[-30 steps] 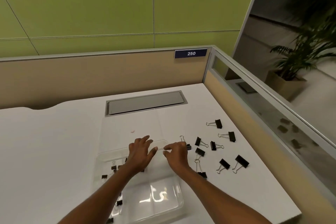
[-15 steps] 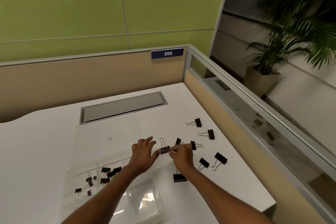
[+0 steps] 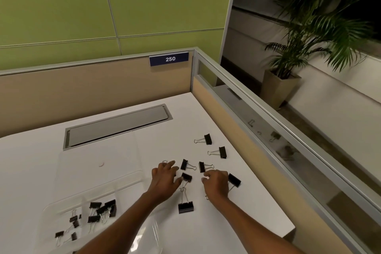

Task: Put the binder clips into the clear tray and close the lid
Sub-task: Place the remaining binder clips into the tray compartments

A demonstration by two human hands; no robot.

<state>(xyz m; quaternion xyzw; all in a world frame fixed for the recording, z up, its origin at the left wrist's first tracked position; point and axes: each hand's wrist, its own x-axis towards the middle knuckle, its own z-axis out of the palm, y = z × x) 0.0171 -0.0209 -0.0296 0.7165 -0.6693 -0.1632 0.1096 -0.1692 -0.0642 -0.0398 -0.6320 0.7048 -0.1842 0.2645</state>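
Several black binder clips lie loose on the white desk, among them a large binder clip (image 3: 186, 206) in front of my hands and two far clips (image 3: 208, 139). The clear tray (image 3: 49, 209) sits at lower left and holds several clips (image 3: 103, 209). Its open lid (image 3: 123, 150) lies flat behind it. My left hand (image 3: 165, 179) rests palm down with fingers spread, thumb beside one clip (image 3: 186, 177); a wire loop (image 3: 165, 161) shows past its fingertips. My right hand (image 3: 216, 183) is curled next to another clip (image 3: 234, 179); a wire handle (image 3: 206, 197) peeks out under its wrist.
A grey cable hatch (image 3: 117, 125) is set into the desk at the back. Beige partitions (image 3: 92, 88) wall the back, and a glass-topped partition (image 3: 257, 130) runs along the right side. The desk's right front corner (image 3: 288, 231) is close to my right forearm. A potted palm (image 3: 282, 86) stands beyond.
Both hands have left the tray's edge and moved right into the loose clips. The clip held between them half a second ago is no longer between them. The view has swung right.
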